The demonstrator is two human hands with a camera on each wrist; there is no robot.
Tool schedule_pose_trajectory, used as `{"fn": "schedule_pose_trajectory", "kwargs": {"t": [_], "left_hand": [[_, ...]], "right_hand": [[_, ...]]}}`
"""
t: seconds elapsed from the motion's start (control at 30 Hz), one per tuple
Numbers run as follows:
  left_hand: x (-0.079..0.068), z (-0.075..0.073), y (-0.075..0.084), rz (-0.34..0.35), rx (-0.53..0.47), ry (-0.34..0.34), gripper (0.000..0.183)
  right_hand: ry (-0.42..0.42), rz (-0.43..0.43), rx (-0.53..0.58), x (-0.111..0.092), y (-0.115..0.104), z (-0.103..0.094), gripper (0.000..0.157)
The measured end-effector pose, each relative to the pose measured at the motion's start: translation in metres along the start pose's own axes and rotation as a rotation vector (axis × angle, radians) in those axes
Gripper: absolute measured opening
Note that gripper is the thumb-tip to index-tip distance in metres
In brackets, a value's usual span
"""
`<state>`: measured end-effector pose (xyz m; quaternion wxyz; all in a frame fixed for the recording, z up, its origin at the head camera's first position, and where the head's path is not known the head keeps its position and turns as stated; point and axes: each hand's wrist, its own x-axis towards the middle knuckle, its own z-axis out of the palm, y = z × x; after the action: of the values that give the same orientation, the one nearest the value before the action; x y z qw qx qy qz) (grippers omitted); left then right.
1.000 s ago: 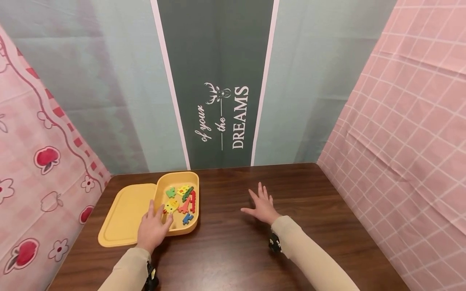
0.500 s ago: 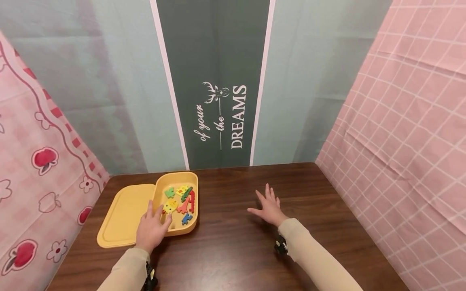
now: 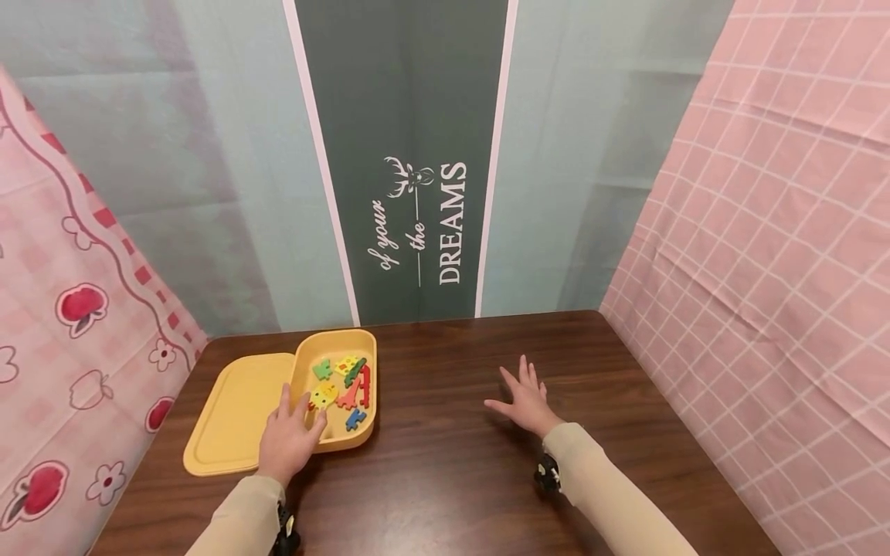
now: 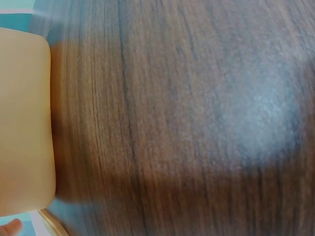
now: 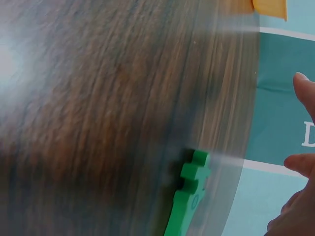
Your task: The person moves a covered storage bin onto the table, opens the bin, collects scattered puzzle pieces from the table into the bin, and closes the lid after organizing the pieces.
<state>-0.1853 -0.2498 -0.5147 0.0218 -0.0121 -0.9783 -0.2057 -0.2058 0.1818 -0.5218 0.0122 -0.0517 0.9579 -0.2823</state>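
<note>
A yellow box (image 3: 353, 442) holds several puzzle pieces, among them a yellow chick-like piece (image 3: 323, 395), a blue piece (image 3: 355, 419) and a red piece (image 3: 365, 388). My left hand (image 3: 287, 442) lies over the box's near left side, fingers spread, gripping none of the pieces. In the left wrist view, the box's outer wall (image 4: 24, 123) fills the left edge. Over the table to the right hovers my right hand (image 3: 527, 403), fingers spread and holding nothing. Near it in the right wrist view is a green puzzle piece (image 5: 188, 196) with knobbed edges; the hand and sleeve hide it in the head view.
Left of the box lies its flat yellow lid (image 3: 236, 421), against the box's side. The dark wooden table (image 3: 431, 463) ends at a grey-green curtain (image 3: 556, 193) behind. Pink cloths hang on both sides, the gridded one (image 3: 751, 270) at right.
My right hand has moved to the right and slightly nearer over the table, fingers still spread. The left hand stays at the box. The whole head view shifts slightly left.
</note>
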Motion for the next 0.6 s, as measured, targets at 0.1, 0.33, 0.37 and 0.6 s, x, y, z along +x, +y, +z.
{"fn": "schedule_pose_trajectory", "kwargs": {"t": [0.1, 0.33, 0.37, 0.6], "left_hand": [[0.000, 0.000, 0.001, -0.007, -0.003, -0.001, 0.064], [0.001, -0.002, 0.003, -0.011, -0.003, -0.004, 0.063], [0.001, -0.002, 0.003, -0.012, -0.004, -0.006, 0.063], [0.001, -0.002, 0.003, -0.012, -0.006, 0.005, 0.062]], "right_hand": [[-0.005, 0.010, 0.013, -0.004, 0.004, -0.004, 0.086], [-0.029, 0.034, 0.034, -0.010, 0.015, -0.009, 0.086], [-0.030, 0.034, 0.032, -0.011, 0.016, -0.010, 0.085], [-0.070, 0.055, 0.030, -0.019, 0.027, -0.014, 0.085]]}}
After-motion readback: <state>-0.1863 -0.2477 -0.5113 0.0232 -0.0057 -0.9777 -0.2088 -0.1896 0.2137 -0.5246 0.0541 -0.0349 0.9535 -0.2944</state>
